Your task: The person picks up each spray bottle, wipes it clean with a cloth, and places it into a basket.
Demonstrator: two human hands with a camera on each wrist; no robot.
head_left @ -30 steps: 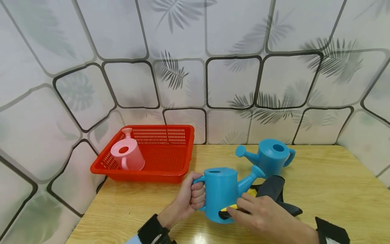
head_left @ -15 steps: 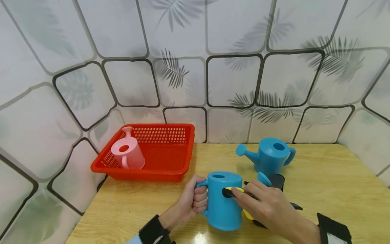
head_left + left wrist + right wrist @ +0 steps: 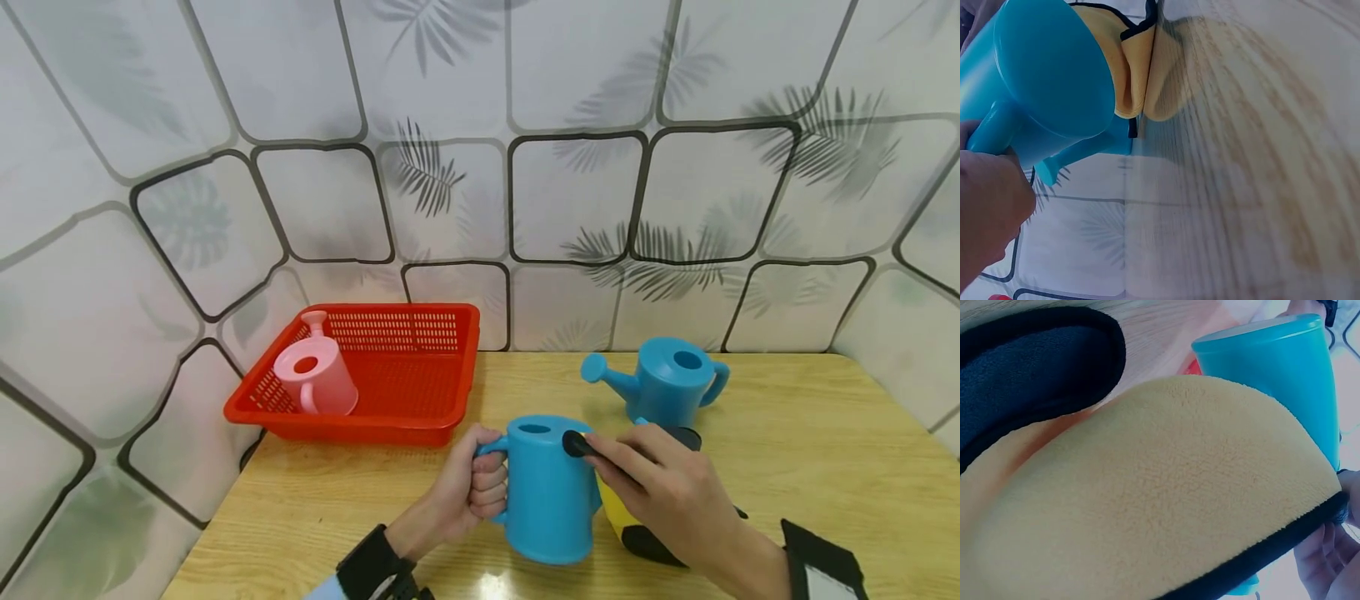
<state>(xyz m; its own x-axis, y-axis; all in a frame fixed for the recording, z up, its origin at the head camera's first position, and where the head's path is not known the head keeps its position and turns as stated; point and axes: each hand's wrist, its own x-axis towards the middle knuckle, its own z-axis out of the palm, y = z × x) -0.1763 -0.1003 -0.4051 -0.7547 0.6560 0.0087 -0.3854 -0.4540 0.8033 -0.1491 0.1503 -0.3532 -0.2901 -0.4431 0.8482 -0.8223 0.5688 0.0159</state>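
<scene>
In the head view my left hand grips the handle of a blue watering can, its fingers wrapped round it. The can is upright above the wooden table, and its underside shows in the left wrist view. My right hand pinches a black-edged yellow and dark cloth at the can's upper right side. The fingertips are right by the top rim, and the spout is mostly hidden behind this hand. The cloth droops in folds in the right wrist view, yellow fleecy side showing.
A red basket stands at the back left with a pink watering can in it. Another blue watering can sits behind my right hand, spout to the left. A patterned wall closes off the table's far edge.
My right hand has moved the cloth from the can's lower body up to its top rim. The can has turned, so its spout no longer points openly right. My left hand keeps its grip.
</scene>
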